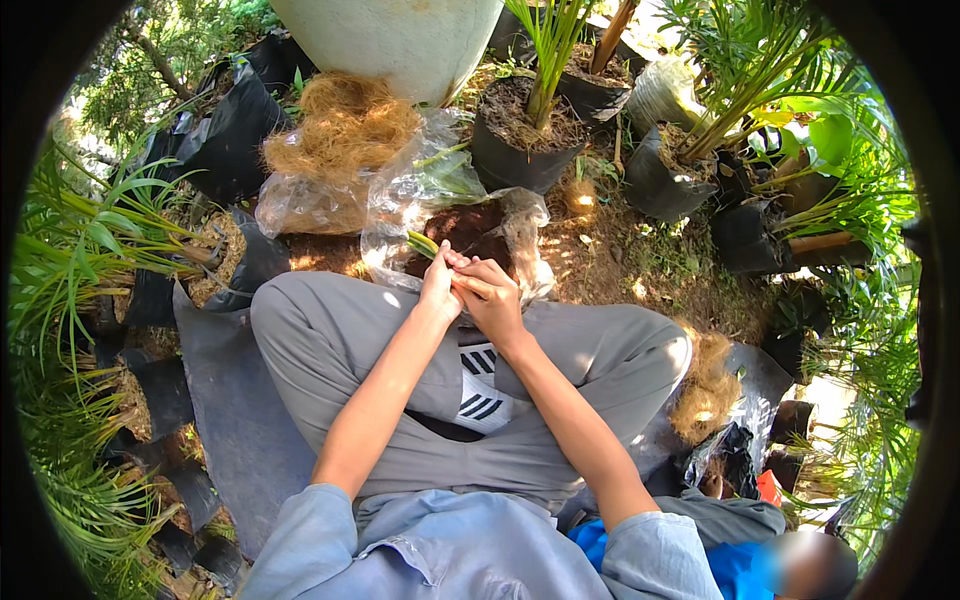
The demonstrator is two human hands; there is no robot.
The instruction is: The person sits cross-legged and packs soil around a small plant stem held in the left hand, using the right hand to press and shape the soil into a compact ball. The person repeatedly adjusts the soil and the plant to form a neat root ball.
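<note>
My left hand (441, 286) and my right hand (487, 291) meet in front of my crossed legs. Between the fingers of my left hand runs a green plant stem (423, 244), pointing up and to the left. The fingers of my right hand press against the left ones; whether they also grip the stem is hidden. Just beyond both hands lies a clear plastic bag (529, 217) with dark brown soil (469, 229) in it. More green leaves or stems (442, 169) show through the plastic farther off.
Brown fibre (345, 127) is heaped on another clear bag (311, 206). A large pale pot (394, 45) stands beyond. Potted palms in black grow bags (525, 161) line both sides. More fibre (705, 390) lies by my right knee. Another person (739, 562) is at the lower right.
</note>
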